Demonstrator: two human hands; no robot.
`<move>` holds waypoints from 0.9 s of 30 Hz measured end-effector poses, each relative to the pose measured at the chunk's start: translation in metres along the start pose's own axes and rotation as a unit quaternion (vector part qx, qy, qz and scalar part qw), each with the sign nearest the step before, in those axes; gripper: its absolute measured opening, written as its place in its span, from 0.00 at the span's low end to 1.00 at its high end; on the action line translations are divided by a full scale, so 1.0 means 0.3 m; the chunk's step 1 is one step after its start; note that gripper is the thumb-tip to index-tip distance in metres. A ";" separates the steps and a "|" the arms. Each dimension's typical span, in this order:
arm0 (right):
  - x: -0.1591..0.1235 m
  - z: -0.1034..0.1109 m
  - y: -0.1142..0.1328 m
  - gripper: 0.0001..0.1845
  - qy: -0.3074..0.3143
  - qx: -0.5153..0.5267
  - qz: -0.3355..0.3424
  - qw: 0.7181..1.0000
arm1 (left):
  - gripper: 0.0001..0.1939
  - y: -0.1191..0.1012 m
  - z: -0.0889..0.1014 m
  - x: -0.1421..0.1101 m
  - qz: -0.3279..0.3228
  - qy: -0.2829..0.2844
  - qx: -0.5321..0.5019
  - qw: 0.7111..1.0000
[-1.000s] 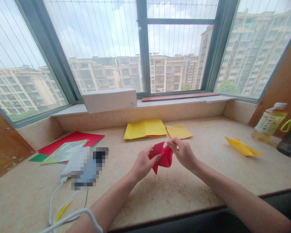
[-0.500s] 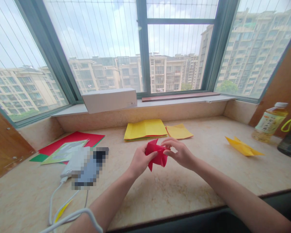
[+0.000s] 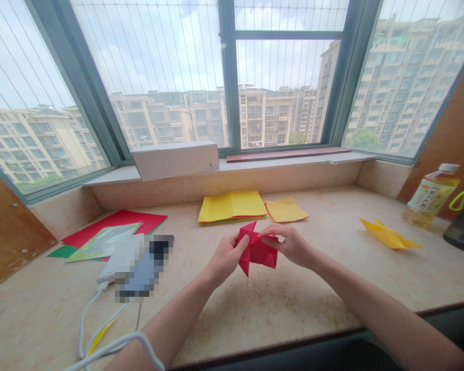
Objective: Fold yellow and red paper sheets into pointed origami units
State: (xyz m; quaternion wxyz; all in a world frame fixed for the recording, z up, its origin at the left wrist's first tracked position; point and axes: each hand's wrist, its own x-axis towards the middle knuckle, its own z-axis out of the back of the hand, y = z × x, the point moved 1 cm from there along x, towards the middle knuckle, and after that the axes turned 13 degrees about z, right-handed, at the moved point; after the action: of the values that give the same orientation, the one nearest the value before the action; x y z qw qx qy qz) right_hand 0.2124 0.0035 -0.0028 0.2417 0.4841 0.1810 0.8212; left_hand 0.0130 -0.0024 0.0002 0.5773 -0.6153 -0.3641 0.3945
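The left hand [image 3: 226, 260] and right hand [image 3: 290, 246] each pinch a folded red paper [image 3: 257, 252] between thumb and fingers, held just above the bench [image 3: 294, 309]. From it, a yellow paper stack [image 3: 231, 207] lies at 12 o'clock, a folded yellow paper [image 3: 388, 233] at 3 o'clock, and a red sheet [image 3: 116, 221] at 10 o'clock.

The folded origami paper [image 3: 258, 251] is bright red; the stacked sheets [image 3: 232, 207] are yellow.

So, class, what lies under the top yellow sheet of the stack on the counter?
Under the top sheet of the paper stack, thin red and green edges show along the front. The faces of those sheets are covered, as is the counter beneath.
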 end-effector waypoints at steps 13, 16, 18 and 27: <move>-0.005 -0.048 0.016 0.03 -0.048 -0.026 -0.096 0.994 | 0.12 0.003 -0.014 -0.020 -0.039 0.008 0.149 0.988; -0.006 -0.053 0.015 0.04 -0.054 -0.024 -0.095 0.994 | 0.12 -0.001 -0.017 -0.026 -0.051 0.001 0.173 0.984; -0.005 -0.053 0.021 0.04 -0.060 -0.026 -0.088 0.994 | 0.12 0.001 -0.018 -0.025 -0.051 -0.001 0.177 0.983; -0.004 -0.063 0.043 0.07 -0.067 -0.061 -0.056 0.994 | 0.09 0.004 -0.029 -0.020 -0.087 0.002 0.178 0.980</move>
State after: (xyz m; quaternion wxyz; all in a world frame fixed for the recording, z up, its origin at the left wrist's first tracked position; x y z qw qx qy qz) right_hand 0.1932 -0.0089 -0.0056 0.3278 0.5118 0.1411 0.7815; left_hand 0.0183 -0.0114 -0.0003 0.7104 -0.4698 -0.3386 0.3999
